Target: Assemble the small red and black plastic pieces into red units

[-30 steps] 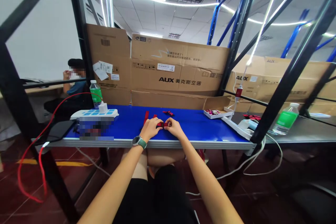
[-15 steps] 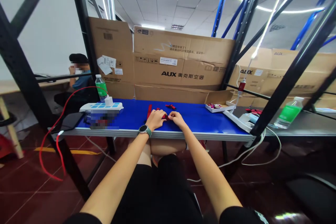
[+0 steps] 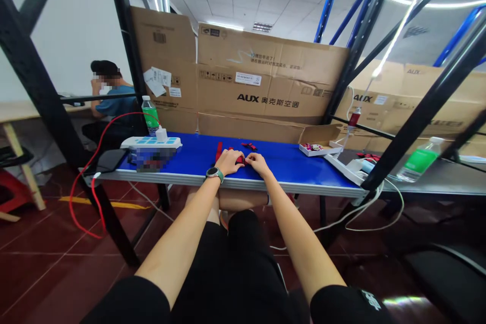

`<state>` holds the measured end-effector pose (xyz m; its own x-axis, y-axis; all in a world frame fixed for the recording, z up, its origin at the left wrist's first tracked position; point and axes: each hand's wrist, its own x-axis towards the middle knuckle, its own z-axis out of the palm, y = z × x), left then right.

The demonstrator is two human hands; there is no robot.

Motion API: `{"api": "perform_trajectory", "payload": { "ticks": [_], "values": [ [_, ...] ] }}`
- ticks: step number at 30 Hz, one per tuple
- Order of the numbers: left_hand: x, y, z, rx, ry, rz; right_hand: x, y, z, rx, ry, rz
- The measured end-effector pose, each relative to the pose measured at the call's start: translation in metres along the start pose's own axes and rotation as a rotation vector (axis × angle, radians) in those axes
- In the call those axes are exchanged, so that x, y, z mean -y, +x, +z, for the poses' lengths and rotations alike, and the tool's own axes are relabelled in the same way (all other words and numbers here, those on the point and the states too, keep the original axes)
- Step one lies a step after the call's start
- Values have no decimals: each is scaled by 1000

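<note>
"What's on my feed, left to right?"

"A seated person (image 3: 112, 106) behind the rack, then a white power strip (image 3: 150, 143) on the blue workbench (image 3: 190, 149). Next comes a red strap (image 3: 218, 152), lying just beyond the left hand (image 3: 230, 162)."

"And the piece being worked?"

"A small red piece (image 3: 240, 160) sits between the left hand and the right hand (image 3: 258, 163), near the bench's front edge. Loose red pieces (image 3: 248, 146) lie just beyond, and an open cardboard tray (image 3: 317, 147) stands well to the right."

"Grip?"

"Fingers bear on it from both sides, but I can't tell whether either hand is clenched. This looks like close handwork on that piece, and I'd judge any next move calls for settling that hold first."
</note>
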<state>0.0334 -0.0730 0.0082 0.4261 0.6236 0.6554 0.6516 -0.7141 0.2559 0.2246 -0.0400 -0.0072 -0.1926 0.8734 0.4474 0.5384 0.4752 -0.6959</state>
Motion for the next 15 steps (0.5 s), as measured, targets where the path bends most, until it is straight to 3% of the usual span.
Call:
{"api": "perform_trajectory", "payload": {
  "ticks": [5, 10, 15],
  "values": [
    [-5, -1, -5, 31, 96, 68, -10, 1, -2, 21, 192, -18],
    [-10, 0, -10, -26, 110, 40, -10, 1, -6, -70, 397, 50],
    [-11, -1, -10, -25, 100, 38, 1, 0, -9, -85, 380, 95]
  ]
}}
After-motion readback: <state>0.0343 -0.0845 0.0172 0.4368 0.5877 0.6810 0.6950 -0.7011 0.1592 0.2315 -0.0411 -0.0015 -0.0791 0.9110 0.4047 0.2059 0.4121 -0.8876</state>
